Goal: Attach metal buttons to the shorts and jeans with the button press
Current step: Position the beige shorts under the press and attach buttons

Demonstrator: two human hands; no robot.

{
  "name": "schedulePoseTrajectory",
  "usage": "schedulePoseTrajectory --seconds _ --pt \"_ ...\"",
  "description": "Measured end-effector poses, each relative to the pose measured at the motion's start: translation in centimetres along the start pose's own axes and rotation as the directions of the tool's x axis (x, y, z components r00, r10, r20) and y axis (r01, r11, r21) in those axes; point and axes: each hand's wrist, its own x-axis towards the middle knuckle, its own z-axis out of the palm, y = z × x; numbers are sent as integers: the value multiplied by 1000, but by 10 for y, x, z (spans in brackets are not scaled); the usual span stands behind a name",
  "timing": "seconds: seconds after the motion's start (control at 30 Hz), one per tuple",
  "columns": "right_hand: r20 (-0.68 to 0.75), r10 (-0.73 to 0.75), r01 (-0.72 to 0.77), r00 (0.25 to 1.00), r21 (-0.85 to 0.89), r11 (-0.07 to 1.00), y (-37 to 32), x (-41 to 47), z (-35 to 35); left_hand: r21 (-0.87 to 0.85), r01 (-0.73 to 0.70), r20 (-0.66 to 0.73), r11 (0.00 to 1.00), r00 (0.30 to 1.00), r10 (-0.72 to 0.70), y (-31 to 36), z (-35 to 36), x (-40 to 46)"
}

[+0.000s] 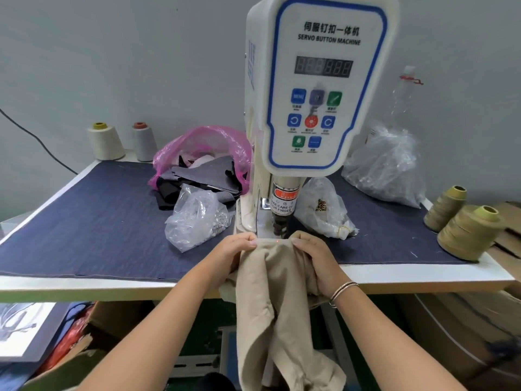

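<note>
Both hands are clamped on the beige shorts [277, 280] right now: my left hand [229, 256] pinches the waistband edge on one side, my right hand [315, 259] pinches it on the other, and the strip of fabric between them is pulled flat. That stretched bit sits right under the plunger of the button press [315, 88], and a tiny red laser dot [277, 241] lands on the cloth about midway between my thumbs. Rest of the shorts just hangs off the front edge of the table [141, 283] toward my lap.

Around the machine it's kinda cluttered. Clear plastic bag [194, 218] to the left of the base, looks like small metal bits inside. Another clear bag with brass buttons [321, 206] on the right. Pink bag [203, 153] stuffed with dark fabric scraps behind that. Two khaki thread cones [468, 230] on the far right, two pale ones at the back left. Bracelets [342, 292] on my right wrist.
</note>
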Motion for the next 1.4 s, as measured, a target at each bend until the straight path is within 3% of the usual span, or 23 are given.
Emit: schedulePoseTrajectory --seconds 0.47,0.97,1.4 --pt "-30 -17 16 999 -43 999 4 1 -1 23 -6 -83 1000 996 8 -6 2 0" --pt "-21 -15 14 1000 -20 1000 8 3 -2 -71 26 -100 997 994 -33 -4 9 0" --pt "-25 -27 26 999 -59 998 8 3 -3 -41 -13 -82 999 997 10 -7 7 0"
